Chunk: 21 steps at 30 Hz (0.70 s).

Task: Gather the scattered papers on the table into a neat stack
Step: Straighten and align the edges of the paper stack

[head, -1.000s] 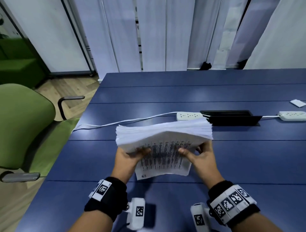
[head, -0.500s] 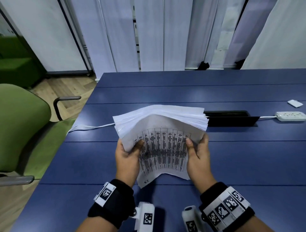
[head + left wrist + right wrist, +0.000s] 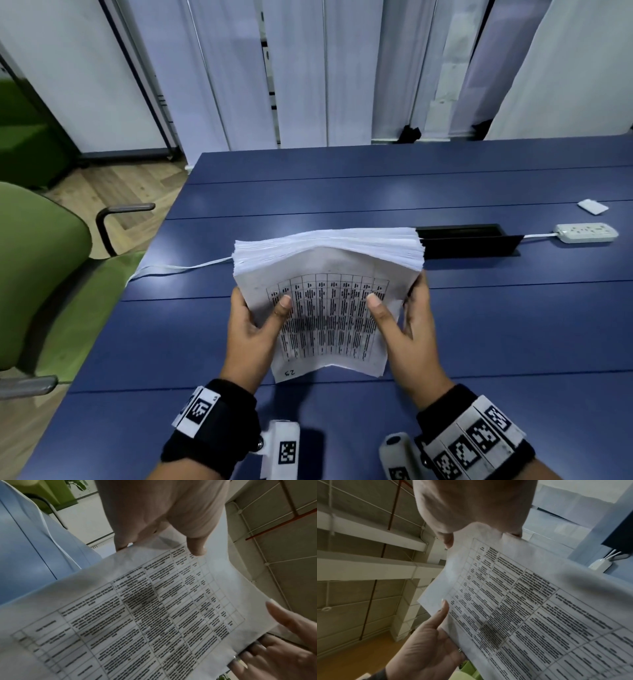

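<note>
Head view: paper stack [image 3: 329, 260] raised and tipped upright over desk [image 3: 513, 325] since a second ago, bottom edge clear, left hand [image 3: 253, 329] and right hand [image 3: 407, 325] clamped on its sides, thumbs on printed sheet | left wrist: thumb pressed on sheet [image 3: 154, 615] | right wrist: same grip; squaring judged imminent.

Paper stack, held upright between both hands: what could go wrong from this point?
1. The paper stack bows upward in the middle and its top edges look fanned, so sheets could slip out when it is tapped or lowered.
2. The left hand and right hand grip only its sides; the printed front sheet's lower edge hangs loose and could crease against the blue table.
</note>
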Tool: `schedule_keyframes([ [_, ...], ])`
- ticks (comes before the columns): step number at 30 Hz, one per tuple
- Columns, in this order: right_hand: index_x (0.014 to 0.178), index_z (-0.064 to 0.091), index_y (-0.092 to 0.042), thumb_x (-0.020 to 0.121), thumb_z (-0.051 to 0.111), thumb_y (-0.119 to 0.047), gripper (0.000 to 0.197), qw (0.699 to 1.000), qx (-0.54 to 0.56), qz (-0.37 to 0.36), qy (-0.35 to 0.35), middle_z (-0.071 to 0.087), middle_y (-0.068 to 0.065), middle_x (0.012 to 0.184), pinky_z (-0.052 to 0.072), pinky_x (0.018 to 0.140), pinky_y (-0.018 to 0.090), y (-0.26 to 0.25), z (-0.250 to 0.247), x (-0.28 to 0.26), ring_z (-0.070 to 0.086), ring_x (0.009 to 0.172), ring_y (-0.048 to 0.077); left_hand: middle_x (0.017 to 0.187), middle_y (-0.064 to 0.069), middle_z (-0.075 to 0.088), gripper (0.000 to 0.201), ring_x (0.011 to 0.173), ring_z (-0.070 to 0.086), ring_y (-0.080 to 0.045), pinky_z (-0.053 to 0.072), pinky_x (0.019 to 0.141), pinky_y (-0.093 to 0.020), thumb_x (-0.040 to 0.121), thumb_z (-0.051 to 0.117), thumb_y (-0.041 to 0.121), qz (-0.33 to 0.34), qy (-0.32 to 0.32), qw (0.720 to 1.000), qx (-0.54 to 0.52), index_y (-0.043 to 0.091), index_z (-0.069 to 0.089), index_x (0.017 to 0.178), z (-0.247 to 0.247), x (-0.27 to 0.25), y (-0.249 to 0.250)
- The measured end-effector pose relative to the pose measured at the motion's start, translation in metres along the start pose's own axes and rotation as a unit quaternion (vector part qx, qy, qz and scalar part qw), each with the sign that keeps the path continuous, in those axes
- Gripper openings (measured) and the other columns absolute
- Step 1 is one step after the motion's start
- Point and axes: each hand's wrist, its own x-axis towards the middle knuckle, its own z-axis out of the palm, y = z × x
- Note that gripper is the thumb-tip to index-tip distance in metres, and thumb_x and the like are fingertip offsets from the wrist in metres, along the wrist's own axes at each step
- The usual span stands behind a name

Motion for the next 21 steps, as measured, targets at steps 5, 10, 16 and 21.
schedule_keyframes([
  [5,0.147,0.030,-0.015,0.080,0.067,-0.054,0.086,1.000,0.025,0.006,0.013,0.046,0.001,0.146,0.033,0.113,0.051,0.002,0.004,-0.001,0.043,0.136,0.017,0.124,0.009,0.066,0.064,0.120,0.059,-0.009,0.047,0.097,-0.020,0.083,0.070,0.047,0.009,-0.013,1.000,-0.025,0.015,0.046,0.133,0.003,-0.004,0.004],
  [10,0.153,0.019,-0.023,0.081,0.065,-0.051,0.089,1.000,0.009,-0.002,0.002,0.033,-0.006,0.155,0.026,0.117,0.049,0.004,0.001,0.000,0.032,0.143,0.012,0.125,0.008,0.066,0.051,0.121,0.058,-0.010,0.048,0.094,-0.018,0.086,0.068,0.039,0.008,-0.019,0.999,-0.033,0.020,0.048,0.129,0.001,-0.004,0.006],
  [16,0.153,0.019,-0.018,0.080,0.066,-0.055,0.094,1.000,-0.028,-0.014,-0.004,0.033,0.000,0.154,0.029,0.115,0.053,0.009,-0.004,0.000,0.032,0.143,0.019,0.126,0.011,0.065,0.053,0.120,0.058,-0.005,0.045,0.100,-0.020,0.087,0.066,0.013,0.018,-0.044,0.999,-0.014,0.016,0.044,0.134,0.001,-0.010,0.004],
  [21,0.154,0.014,-0.024,0.081,0.066,-0.052,0.094,0.999,-0.029,-0.023,-0.002,0.027,-0.004,0.157,0.026,0.116,0.054,0.011,-0.002,-0.005,0.028,0.145,0.018,0.126,0.012,0.065,0.057,0.119,0.058,-0.004,0.046,0.094,-0.016,0.083,0.064,0.011,0.014,-0.044,0.999,-0.022,0.014,0.042,0.136,0.002,-0.014,0.002],
])
